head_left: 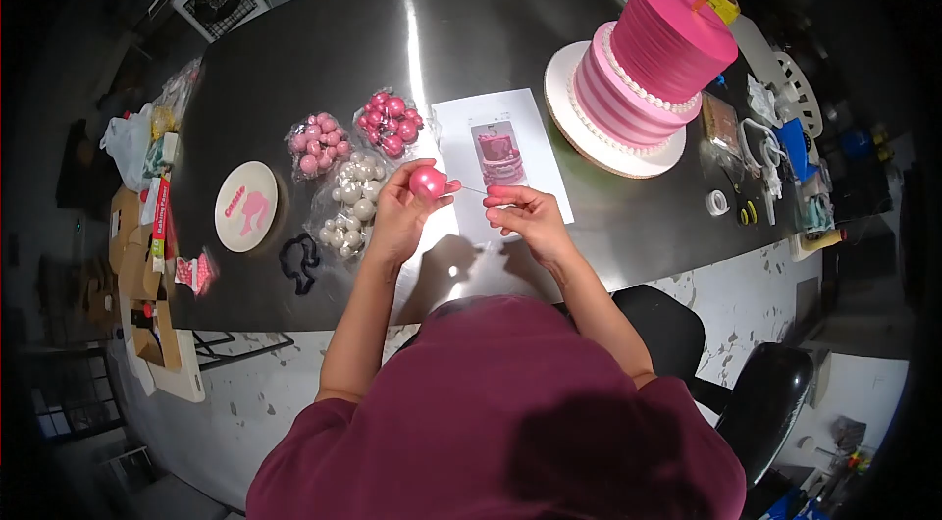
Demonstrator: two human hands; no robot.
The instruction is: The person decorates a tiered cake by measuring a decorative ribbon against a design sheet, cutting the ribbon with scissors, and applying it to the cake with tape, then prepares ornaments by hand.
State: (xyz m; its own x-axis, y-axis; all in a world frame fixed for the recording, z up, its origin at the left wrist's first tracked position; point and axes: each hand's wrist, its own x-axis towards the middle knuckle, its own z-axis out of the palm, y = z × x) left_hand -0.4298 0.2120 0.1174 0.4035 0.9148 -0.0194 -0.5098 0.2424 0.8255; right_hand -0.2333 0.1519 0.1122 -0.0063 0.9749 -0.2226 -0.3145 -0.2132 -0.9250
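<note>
My left hand holds a shiny pink ball between its fingers. A thin wire runs from the ball's side towards my right hand, whose fingertips pinch its other end. Both hands are above a printed sheet that shows a picture of a pink cake. Left of the hands lie bags of light pink balls, darker pink balls and white balls. A two-tier pink cake stands on a white round board to the right.
A white plate with a pink silhouette and a dark cutter lie at the left. Boxes and a baking paper box stand beyond. Scissors, a tape roll and other supplies lie right of the cake.
</note>
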